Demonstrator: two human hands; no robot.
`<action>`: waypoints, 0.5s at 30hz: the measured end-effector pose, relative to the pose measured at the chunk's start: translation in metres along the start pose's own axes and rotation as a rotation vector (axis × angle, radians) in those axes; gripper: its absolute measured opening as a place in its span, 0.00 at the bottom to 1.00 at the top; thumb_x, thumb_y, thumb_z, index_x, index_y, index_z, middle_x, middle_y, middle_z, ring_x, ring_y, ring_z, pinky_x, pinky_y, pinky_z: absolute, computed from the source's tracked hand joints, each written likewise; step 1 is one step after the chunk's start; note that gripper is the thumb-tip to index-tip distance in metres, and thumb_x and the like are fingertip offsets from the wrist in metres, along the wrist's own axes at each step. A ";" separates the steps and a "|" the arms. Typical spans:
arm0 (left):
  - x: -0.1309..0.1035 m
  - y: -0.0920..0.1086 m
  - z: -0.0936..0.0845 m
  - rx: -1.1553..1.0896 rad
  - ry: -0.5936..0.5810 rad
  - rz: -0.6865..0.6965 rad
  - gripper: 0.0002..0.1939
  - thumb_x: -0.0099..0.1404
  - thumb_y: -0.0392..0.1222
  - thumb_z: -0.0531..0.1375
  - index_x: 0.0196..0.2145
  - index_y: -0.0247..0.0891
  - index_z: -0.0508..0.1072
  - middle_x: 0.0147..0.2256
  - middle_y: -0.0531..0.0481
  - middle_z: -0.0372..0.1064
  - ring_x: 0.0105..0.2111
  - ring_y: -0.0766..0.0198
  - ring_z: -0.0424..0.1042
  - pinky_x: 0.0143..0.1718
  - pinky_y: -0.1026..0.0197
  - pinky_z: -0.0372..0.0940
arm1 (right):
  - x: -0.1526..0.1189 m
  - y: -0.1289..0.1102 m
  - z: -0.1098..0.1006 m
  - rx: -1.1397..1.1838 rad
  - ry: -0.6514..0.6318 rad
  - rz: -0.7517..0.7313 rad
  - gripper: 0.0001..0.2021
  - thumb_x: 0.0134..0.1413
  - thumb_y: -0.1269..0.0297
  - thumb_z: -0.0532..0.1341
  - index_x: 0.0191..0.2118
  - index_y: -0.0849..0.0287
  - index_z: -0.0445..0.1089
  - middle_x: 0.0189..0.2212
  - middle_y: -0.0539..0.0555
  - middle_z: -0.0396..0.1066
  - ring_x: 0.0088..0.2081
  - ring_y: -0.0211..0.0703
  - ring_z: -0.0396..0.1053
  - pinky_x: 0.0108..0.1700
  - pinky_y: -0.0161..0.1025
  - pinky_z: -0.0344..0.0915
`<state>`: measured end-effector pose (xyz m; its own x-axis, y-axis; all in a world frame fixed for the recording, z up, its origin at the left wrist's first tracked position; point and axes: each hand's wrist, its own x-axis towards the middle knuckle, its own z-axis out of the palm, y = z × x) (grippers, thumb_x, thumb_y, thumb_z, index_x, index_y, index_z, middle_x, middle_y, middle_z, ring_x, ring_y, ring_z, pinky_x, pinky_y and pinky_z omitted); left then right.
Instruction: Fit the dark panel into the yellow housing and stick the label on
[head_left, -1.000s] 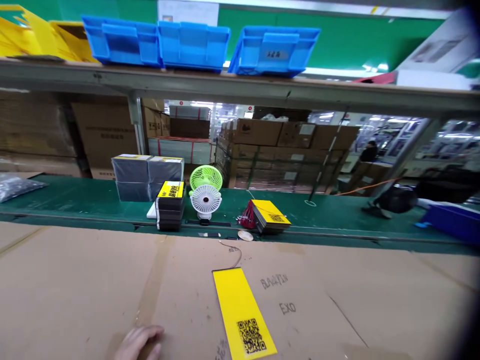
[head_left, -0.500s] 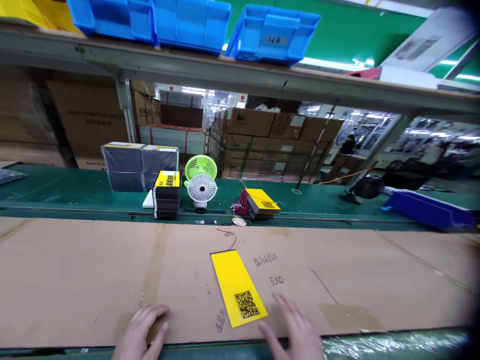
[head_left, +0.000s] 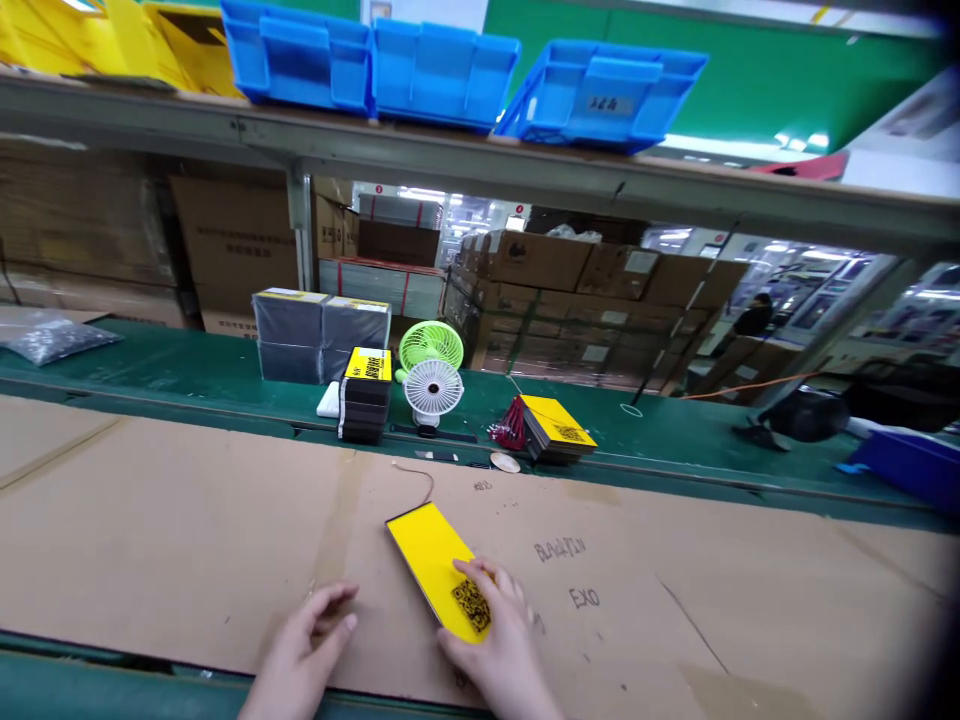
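Note:
A flat yellow panel (head_left: 429,552) with a printed QR code and a thin wire at its far end lies at a slant on the cardboard sheet (head_left: 247,540). My right hand (head_left: 495,625) grips its near end, thumb at the left edge and fingers over the right side, partly covering the code. To the left of the panel, my left hand (head_left: 311,645) rests near the front edge of the cardboard, thumb and fingers apart, holding nothing.
Behind the cardboard stand a black stack with a yellow top (head_left: 366,400), a white fan (head_left: 433,390), a green fan (head_left: 431,345) and a pile of yellow panels (head_left: 559,425). Blue bins (head_left: 600,100) sit on the shelf above. Grey-wrapped blocks (head_left: 322,335) stand at the back left.
My right hand has moved left onto the panel and taken hold of its near end. The panel has shifted left and turned. The camera view has swung, moving the background right.

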<state>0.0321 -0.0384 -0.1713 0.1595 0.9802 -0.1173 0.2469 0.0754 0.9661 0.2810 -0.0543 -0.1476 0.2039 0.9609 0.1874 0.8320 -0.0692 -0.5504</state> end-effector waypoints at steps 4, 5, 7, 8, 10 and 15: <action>0.032 0.019 0.007 -0.117 0.053 0.020 0.22 0.51 0.49 0.62 0.44 0.37 0.71 0.49 0.41 0.64 0.52 0.53 0.59 0.57 0.53 0.47 | 0.011 -0.016 0.000 0.234 -0.043 -0.122 0.27 0.33 0.65 0.64 0.46 0.48 0.64 0.49 0.53 0.56 0.52 0.49 0.55 0.54 0.44 0.53; 0.041 0.027 0.008 -0.182 0.037 0.012 0.23 0.50 0.47 0.63 0.43 0.36 0.71 0.49 0.40 0.65 0.53 0.52 0.59 0.58 0.52 0.46 | 0.015 -0.019 -0.001 0.273 -0.057 -0.150 0.27 0.34 0.64 0.64 0.47 0.48 0.64 0.50 0.53 0.56 0.53 0.49 0.55 0.54 0.44 0.53; 0.060 0.043 0.010 -0.450 -0.081 -0.018 0.24 0.52 0.47 0.61 0.47 0.38 0.68 0.51 0.41 0.63 0.53 0.52 0.59 0.57 0.51 0.48 | 0.023 -0.023 -0.004 0.319 -0.079 -0.196 0.27 0.34 0.63 0.65 0.47 0.49 0.64 0.51 0.53 0.55 0.54 0.49 0.54 0.55 0.44 0.51; 0.070 0.050 0.011 -0.609 -0.196 -0.052 0.24 0.55 0.49 0.59 0.48 0.37 0.67 0.51 0.40 0.63 0.52 0.51 0.61 0.55 0.49 0.52 | 0.028 -0.024 -0.005 0.331 -0.101 -0.223 0.28 0.34 0.63 0.66 0.47 0.49 0.64 0.51 0.53 0.54 0.54 0.49 0.53 0.56 0.45 0.50; 0.089 0.058 0.015 -0.866 -0.253 -0.142 0.24 0.58 0.51 0.56 0.48 0.34 0.66 0.48 0.35 0.66 0.47 0.49 0.66 0.49 0.46 0.59 | 0.039 -0.023 -0.004 0.348 -0.183 -0.287 0.30 0.31 0.60 0.68 0.48 0.49 0.64 0.52 0.53 0.54 0.55 0.50 0.52 0.57 0.45 0.49; 0.127 0.041 0.024 -0.953 0.152 -0.238 0.16 0.55 0.36 0.59 0.43 0.31 0.68 0.39 0.38 0.72 0.36 0.53 0.73 0.40 0.52 0.67 | 0.093 -0.007 0.008 0.270 -0.308 -0.300 0.33 0.43 0.50 0.61 0.56 0.50 0.55 0.55 0.54 0.56 0.55 0.46 0.54 0.55 0.43 0.53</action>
<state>0.0857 0.0852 -0.1521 0.0652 0.9284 -0.3659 -0.6257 0.3237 0.7097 0.2898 0.0378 -0.1324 -0.2188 0.9652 0.1430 0.6591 0.2543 -0.7078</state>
